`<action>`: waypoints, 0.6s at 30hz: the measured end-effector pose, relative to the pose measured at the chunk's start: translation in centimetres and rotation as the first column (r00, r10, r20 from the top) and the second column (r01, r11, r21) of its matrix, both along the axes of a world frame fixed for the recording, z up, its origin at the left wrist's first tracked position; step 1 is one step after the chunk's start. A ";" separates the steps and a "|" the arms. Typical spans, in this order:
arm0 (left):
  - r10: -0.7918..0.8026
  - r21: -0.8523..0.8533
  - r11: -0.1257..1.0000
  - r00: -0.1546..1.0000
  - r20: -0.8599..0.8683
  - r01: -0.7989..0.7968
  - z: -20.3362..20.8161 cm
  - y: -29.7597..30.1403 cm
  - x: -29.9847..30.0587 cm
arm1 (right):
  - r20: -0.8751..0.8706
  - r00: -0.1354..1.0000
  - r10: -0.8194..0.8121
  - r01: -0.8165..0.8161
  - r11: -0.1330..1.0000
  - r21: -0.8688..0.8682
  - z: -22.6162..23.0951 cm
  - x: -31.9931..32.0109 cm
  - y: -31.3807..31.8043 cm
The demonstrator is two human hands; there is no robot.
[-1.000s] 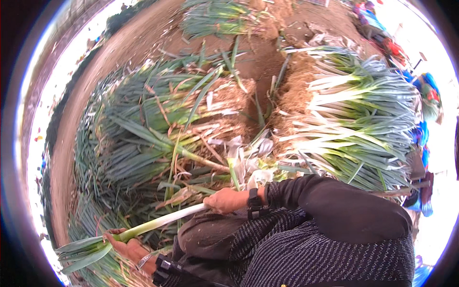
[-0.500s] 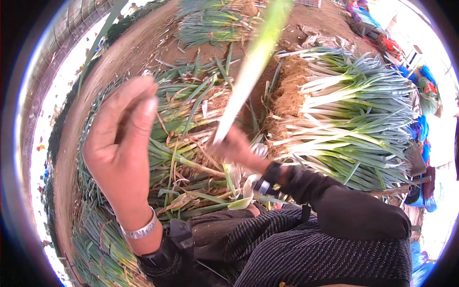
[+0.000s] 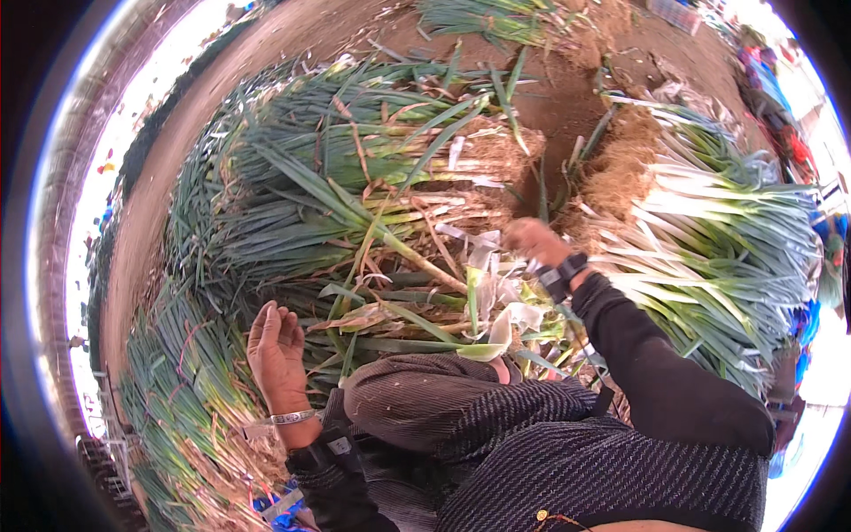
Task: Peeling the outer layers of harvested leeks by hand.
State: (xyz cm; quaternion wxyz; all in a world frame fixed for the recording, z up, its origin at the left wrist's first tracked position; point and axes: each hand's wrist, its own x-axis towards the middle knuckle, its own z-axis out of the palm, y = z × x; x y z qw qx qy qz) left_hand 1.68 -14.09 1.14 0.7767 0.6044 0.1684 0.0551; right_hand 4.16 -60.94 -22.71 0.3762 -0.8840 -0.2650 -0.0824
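Note:
My left hand hovers just left of my knee, open and slightly cupped, with nothing in it. My right hand is out in front, over the gap between two heaps of long green onions; motion smears its fingers, and no onion shows in it. Unpeeled green onions with dry brown leaves lie in a wide heap to the left and centre. On the right, cleaned green onions with white stalks are stacked, their roots turned toward the gap. A loose stalk lies across the centre heap.
Peeled-off leaf scraps lie right before my knees. Tied bundles of green onions are at the lower left, and another bundle lies at the far end. Bare brown soil runs along the far side. Blue and red items line the right edge.
The stalk that stood up before my view from my right hand is gone from sight. My left hand has dropped lower, toward my knee. The view has shifted, showing more of the left heap.

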 end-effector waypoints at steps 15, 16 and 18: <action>0.130 -0.383 0.913 0.990 -0.056 -0.142 -1.6 5.7 0.9 | -0.793 0.598 -0.119 -0.054 0.981 -0.188 -7.7 5.5 20.4; 0.151 -0.384 0.909 0.987 -0.063 -0.163 -1.9 5.9 1.0 | -0.866 0.493 0.080 -0.122 0.992 0.022 -5.8 5.3 20.8; 0.115 -0.318 0.938 0.989 -0.096 -0.140 -2.4 5.9 1.8 | -0.848 0.510 0.142 -0.098 0.990 0.106 -1.8 4.4 22.1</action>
